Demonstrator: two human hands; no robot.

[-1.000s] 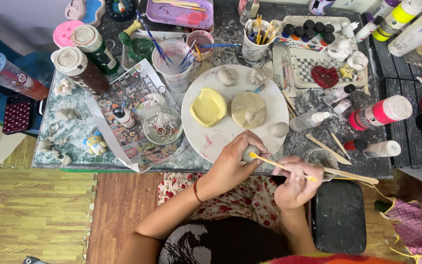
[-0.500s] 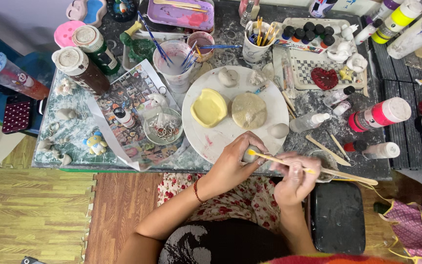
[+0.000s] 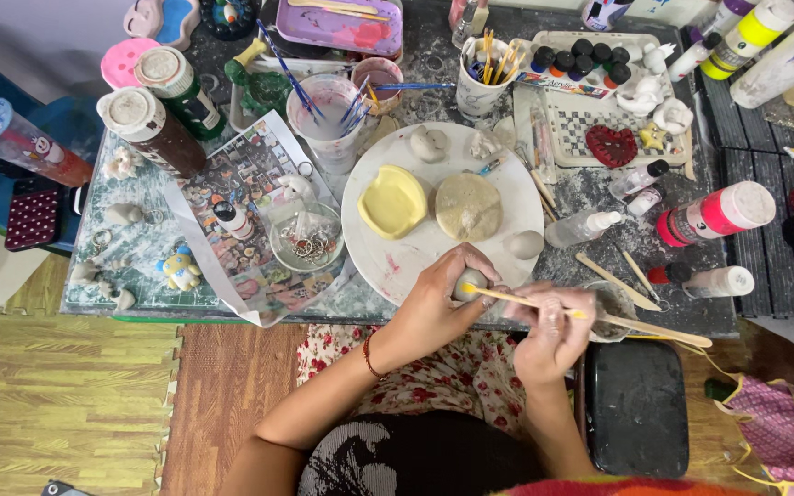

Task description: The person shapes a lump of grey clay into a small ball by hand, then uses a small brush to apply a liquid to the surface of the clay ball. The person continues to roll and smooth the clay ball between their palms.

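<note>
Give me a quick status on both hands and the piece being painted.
Left hand grips small clay piece at white plate's edge. Right hand holds paintbrush, tip on piece. Nothing between them.

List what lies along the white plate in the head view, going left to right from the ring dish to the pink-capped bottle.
Glass dish of metal rings → yellow clay dish → round tan clay disc → small grey clay lump → clear squeeze bottle → pink-capped white bottle.
</note>
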